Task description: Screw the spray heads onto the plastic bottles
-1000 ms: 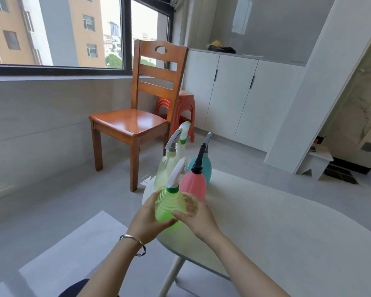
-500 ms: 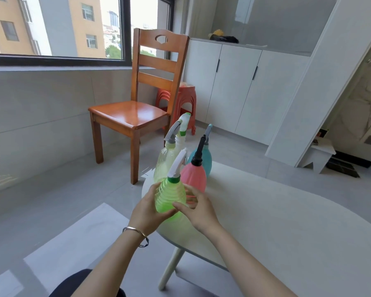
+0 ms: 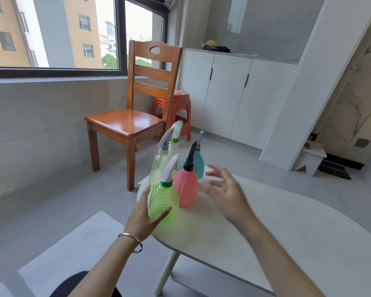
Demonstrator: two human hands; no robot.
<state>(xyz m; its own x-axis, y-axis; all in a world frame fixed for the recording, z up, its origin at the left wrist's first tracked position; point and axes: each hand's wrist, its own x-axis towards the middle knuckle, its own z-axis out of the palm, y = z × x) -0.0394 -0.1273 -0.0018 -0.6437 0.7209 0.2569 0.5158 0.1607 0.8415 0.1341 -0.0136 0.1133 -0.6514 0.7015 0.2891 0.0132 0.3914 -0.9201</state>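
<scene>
The green bottle (image 3: 163, 202) stands capped at the counter (image 3: 266, 228) edge, the left hand (image 3: 145, 215) cupping it to steady it. Just behind it cluster the other capped bottles (image 3: 185, 187). The right hand (image 3: 225, 192) hovers beside, fingers (image 3: 212, 168) spread, empty.

A pale oval table (image 3: 287, 228) carries five spray bottles bunched at its far left end. The green bottle (image 3: 163, 202) stands nearest the edge, the pink bottle (image 3: 185, 187) just beside it on the right, the blue bottle (image 3: 198, 166) behind the pink. The clear yellowish bottle (image 3: 159, 166) and white bottle (image 3: 174, 144) stand behind the green one.
</scene>
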